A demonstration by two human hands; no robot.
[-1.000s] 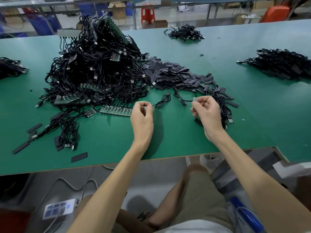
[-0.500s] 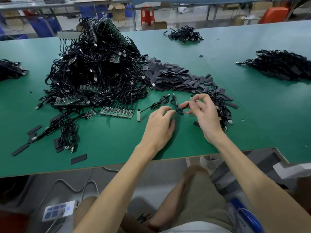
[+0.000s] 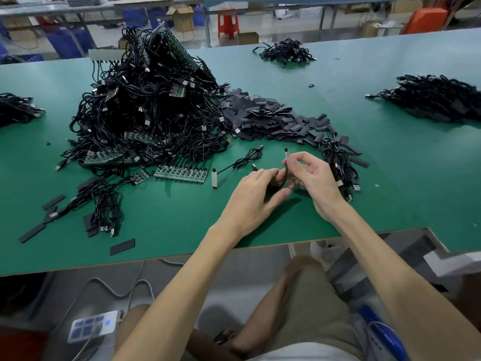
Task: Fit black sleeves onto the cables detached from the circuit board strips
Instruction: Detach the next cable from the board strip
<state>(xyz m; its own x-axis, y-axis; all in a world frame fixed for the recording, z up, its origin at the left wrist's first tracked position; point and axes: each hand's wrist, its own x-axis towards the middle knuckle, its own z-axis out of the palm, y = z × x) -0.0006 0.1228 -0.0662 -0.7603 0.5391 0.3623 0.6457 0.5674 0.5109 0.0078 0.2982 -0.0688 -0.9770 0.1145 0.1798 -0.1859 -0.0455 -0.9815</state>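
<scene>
L hand [image 3: 256, 196] + R hand [image 3: 312, 175] now meet, were apart | both grips pinch one cable [image 3: 286, 155] | cable not sleeved yet; sleeve pile [image 3: 263, 118] near

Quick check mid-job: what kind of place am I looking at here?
Most likely an electronics assembly workshop: a long green workbench carries a heap of black cables tangled with circuit board strips, a pile of black sleeves and separate cable bundles, with cardboard boxes and a red plastic stool behind.
</scene>
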